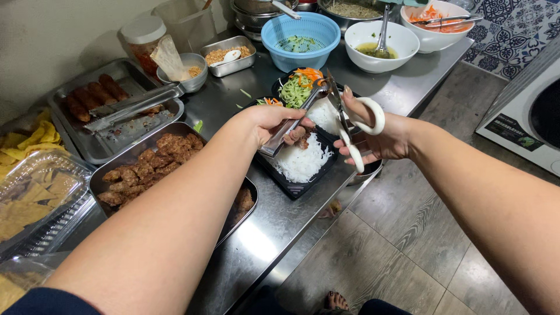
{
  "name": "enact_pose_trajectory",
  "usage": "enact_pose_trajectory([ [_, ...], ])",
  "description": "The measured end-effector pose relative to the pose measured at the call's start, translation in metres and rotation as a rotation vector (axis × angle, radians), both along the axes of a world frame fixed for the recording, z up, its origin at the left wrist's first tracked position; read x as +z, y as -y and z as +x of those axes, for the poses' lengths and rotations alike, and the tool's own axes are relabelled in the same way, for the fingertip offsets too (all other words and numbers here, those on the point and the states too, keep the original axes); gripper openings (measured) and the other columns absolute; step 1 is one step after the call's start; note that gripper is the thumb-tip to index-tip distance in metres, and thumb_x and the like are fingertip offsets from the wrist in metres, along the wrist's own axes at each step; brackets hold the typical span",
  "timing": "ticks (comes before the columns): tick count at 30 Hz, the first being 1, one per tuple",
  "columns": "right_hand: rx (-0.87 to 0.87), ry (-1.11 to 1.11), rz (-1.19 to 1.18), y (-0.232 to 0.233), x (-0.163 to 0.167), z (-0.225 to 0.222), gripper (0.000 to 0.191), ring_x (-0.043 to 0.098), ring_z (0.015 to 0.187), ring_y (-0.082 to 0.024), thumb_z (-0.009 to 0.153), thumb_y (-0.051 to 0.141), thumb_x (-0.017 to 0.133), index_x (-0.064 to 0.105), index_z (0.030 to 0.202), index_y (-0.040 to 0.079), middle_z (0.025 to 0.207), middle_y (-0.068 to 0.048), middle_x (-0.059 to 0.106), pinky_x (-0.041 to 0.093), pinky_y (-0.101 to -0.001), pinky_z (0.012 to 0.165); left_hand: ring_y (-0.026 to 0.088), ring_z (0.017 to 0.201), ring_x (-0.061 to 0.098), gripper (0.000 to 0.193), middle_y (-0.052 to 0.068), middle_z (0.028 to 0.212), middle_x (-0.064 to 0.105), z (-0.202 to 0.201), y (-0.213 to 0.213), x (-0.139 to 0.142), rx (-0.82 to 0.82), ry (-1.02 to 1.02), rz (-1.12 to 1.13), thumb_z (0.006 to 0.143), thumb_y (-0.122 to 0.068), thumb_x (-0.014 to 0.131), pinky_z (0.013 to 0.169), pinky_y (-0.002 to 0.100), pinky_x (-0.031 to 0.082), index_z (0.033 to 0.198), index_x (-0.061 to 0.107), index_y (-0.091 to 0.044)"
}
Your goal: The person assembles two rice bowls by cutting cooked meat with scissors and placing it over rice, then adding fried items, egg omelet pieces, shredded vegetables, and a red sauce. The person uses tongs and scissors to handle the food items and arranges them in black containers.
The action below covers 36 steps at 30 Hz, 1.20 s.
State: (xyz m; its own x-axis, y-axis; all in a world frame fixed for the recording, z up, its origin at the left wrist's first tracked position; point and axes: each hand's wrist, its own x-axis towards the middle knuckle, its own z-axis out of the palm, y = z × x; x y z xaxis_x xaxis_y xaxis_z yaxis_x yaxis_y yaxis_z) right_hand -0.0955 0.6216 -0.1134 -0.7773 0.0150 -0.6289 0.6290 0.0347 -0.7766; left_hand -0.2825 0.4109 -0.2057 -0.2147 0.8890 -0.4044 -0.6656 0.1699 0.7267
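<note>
My left hand (265,121) grips metal tongs (291,125) that point toward the vegetables and hold a piece of browned meat (297,136) over a black meal box (294,186). The box holds white rice noodles (300,160) and shredded green and orange vegetables (297,87). Just to the right, my right hand (379,137) holds white-handled scissors (350,125), blades up near the tongs' tip.
A steel tray of grilled meat pieces (151,169) sits left of the box. Behind it is a tray with sausages and tongs (111,105). A blue colander (300,38), white bowls (382,46), a steel tin (228,55) and a jar (143,41) stand at the back. The counter edge runs diagonally at right.
</note>
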Motion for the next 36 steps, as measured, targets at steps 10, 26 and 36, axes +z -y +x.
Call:
enact_pose_trajectory([
  [10,-0.017,-0.11,-0.175,-0.018,-0.027,-0.002,0.073,0.064,0.066,-0.017,0.08,0.079,0.062,0.06,0.095,0.007,0.077,-0.007,0.062,0.061,-0.0367,0.061,0.017,0.061,0.059,0.04,0.012,0.072,0.06,0.012,0.003,0.01,0.154,-0.05,-0.227,0.107,-0.027,0.054,0.046,0.027,0.043,0.114,0.064,0.011],
  [26,-0.028,-0.013,-0.02,-0.018,-0.02,-0.007,0.075,0.066,0.072,-0.019,0.075,0.083,0.054,0.06,0.094,0.01,0.082,-0.007,0.064,0.062,-0.0442,0.068,0.018,0.048,0.056,0.028,0.012,0.064,0.063,0.02,-0.01,0.018,0.114,-0.328,-0.329,0.103,-0.023,0.057,0.042,0.032,0.045,0.099,0.068,0.002],
  [36,0.015,-0.219,-0.321,-0.035,-0.051,-0.026,0.048,0.055,0.058,-0.007,0.103,0.056,0.064,0.053,0.097,0.01,0.074,-0.004,0.059,0.048,-0.0216,0.047,0.024,0.044,0.062,0.022,0.018,0.06,0.064,0.052,-0.003,0.047,0.254,-0.601,-0.387,0.097,-0.013,0.064,0.038,0.037,0.047,0.094,0.067,0.009],
])
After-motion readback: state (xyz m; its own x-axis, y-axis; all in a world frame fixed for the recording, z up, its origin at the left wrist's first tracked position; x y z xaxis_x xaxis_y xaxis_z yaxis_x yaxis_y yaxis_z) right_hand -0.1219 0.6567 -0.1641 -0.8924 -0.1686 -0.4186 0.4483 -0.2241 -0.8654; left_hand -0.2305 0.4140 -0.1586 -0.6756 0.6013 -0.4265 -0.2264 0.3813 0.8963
